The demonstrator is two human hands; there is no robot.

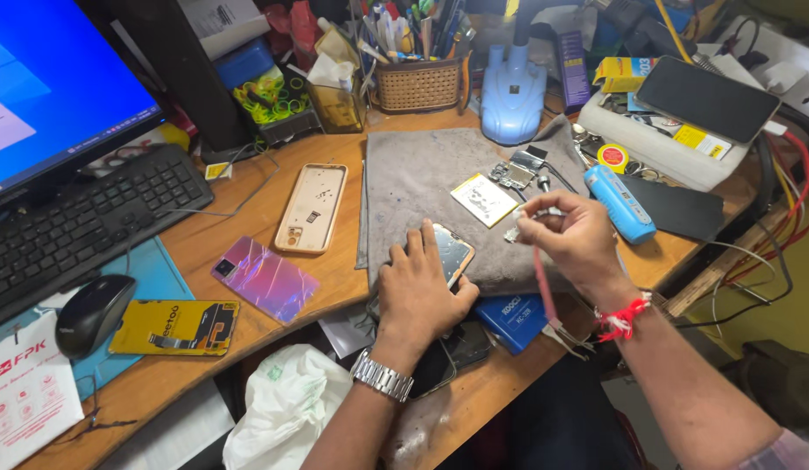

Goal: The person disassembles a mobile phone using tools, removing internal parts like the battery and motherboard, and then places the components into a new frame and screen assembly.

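Now | left hand (419,283) flat on opened phone (451,252) | right hand (572,239) fingers pinch tweezers (544,287) | nearby: blue tube (620,204), beige case (311,208)

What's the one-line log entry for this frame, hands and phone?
left hand: flat on opened phone | right hand: pinching small part, pink-handled tool | surface: grey cloth

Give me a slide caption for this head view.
Left hand steadies an opened phone while right hand holds a pink tool.

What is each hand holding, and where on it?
The right hand pinches a thin pink-handled tool near its upper end. The left hand holds nothing; it presses flat on an opened phone.
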